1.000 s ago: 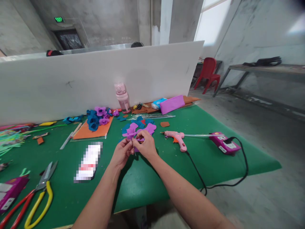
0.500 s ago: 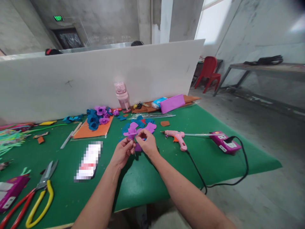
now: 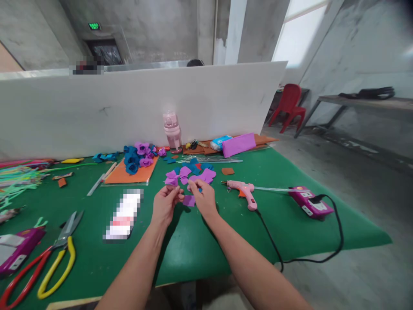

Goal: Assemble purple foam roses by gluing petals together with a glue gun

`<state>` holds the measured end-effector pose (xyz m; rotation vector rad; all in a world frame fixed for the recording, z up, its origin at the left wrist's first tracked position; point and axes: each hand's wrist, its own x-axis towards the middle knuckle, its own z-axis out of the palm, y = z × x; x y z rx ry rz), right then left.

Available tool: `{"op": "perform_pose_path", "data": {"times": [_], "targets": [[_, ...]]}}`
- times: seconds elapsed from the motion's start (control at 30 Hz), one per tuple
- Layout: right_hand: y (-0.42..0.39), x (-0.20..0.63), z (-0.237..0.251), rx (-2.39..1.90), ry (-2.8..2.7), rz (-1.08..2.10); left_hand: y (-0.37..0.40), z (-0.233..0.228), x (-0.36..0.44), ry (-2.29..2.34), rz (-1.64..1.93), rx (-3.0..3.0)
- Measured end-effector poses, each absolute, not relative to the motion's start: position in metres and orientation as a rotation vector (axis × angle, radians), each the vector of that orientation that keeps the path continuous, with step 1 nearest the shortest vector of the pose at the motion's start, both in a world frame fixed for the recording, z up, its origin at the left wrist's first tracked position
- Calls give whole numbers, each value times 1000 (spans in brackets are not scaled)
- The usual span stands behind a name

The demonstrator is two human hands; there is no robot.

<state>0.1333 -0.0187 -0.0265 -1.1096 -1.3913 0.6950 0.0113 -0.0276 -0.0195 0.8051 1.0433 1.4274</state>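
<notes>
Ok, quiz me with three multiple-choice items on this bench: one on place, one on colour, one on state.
1. Where does the glue gun lie?
A. right of both hands
B. beside the scissors
C. on the red chair

2. What colour is the petal between the hands?
A. orange
B. purple
C. yellow

3. How are the scissors lying?
A. blades open
B. blades closed
C. in a hand

Answers: 1 A, it lies on the green table right of the right hand. 2 B, it looks purple beside the left hand. 3 A, the blades are spread apart.

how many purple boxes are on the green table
2: one purple cardboard box at the right by the pink glue gun, one purple cardboard box at the near left edge beside the yellow-handled scissors.
</notes>
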Motion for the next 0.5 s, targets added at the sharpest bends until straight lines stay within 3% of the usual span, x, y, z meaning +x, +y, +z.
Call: {"op": "perform_pose_path", "data": {"times": [0.23,0.5], "targets": [[-24,125,-22,-1209,-1533,429,-30,-27,15,1171,1516,1051],[-21,121,-28,-1291,-1453,483,-31,-28,21,1269,1446,1202]]}}
